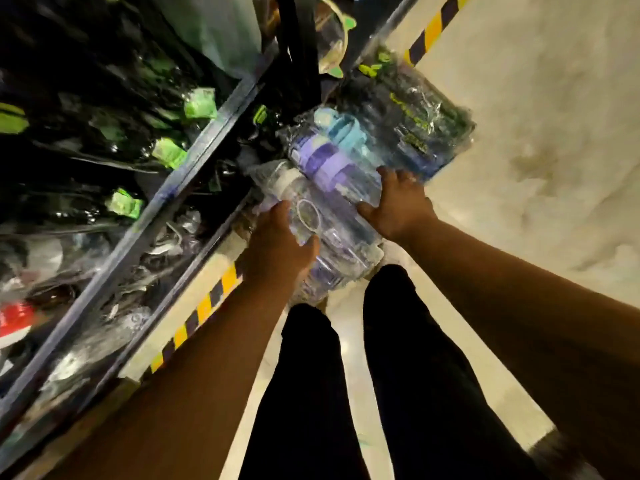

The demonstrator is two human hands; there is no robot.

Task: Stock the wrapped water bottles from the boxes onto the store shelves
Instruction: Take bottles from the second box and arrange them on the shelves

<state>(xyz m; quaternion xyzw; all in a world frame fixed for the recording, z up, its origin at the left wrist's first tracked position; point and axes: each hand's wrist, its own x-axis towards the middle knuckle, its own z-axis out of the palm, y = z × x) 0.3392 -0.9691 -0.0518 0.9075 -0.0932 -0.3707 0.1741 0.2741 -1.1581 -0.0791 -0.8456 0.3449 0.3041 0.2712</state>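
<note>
Mid-job, I'd say: left hand point(277, 237) and right hand point(394, 206) both gripped the clear-wrapped bundle of purple- and blue-lidded bottles point(332, 157) at frame centre, not yet on the already crowded dark metal shelves point(194, 140) at left.

I see two shelf levels running diagonally on the left. Upper shelf point(194, 147), dark metal rail: dark packs point(86, 98) crammed tight, bright green tags point(200, 103) on several. There's a red thing point(15, 320) at its far left end, too blurred for me to name. Lower shelf point(188, 271): clear packs point(159, 244) in crinkled wrap. Below is the floor point(536, 98), cream and glossy, with a yellow-black stripe point(204, 310) along the shelf foot. Bottles point(346, 150) in clear wrap are heaped by that foot; I can't tell whether they sit on the floor or on something else. Legs point(304, 393) in black stand on the floor just beside the heap.
</note>
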